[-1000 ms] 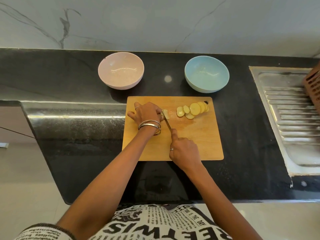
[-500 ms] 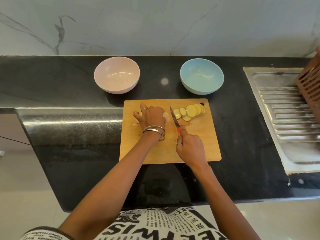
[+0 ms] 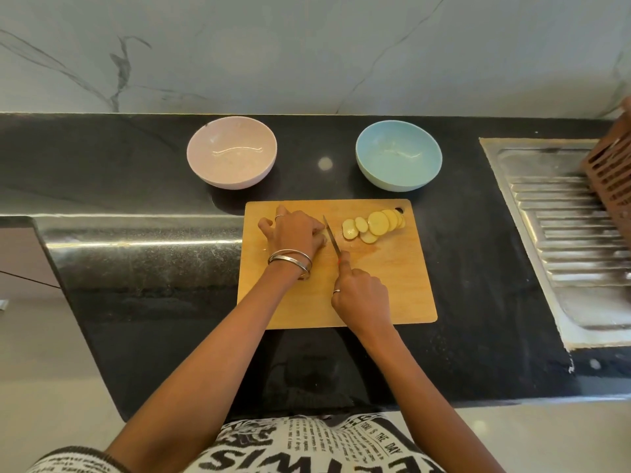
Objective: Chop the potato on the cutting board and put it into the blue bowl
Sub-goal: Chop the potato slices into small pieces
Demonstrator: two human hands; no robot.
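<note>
On the wooden cutting board several round potato slices lie in an overlapping row near the far right corner. My left hand curls over the last bit of potato, which is hidden under the fingers. My right hand grips the red handle of a small knife, index finger along the top. The blade stands right beside my left fingertips, pointing away from me. The blue bowl sits empty just behind the board's right half.
A pink bowl stands behind the board to the left. A steel sink drainboard lies to the right, with a brown slotted crate on it. The black counter ends in a rounded edge at my left.
The knife was lifted to the right of the potato, then brought back left against my left fingertips. The freshly cut slice now lies with the row. The camera view shifted slightly.
</note>
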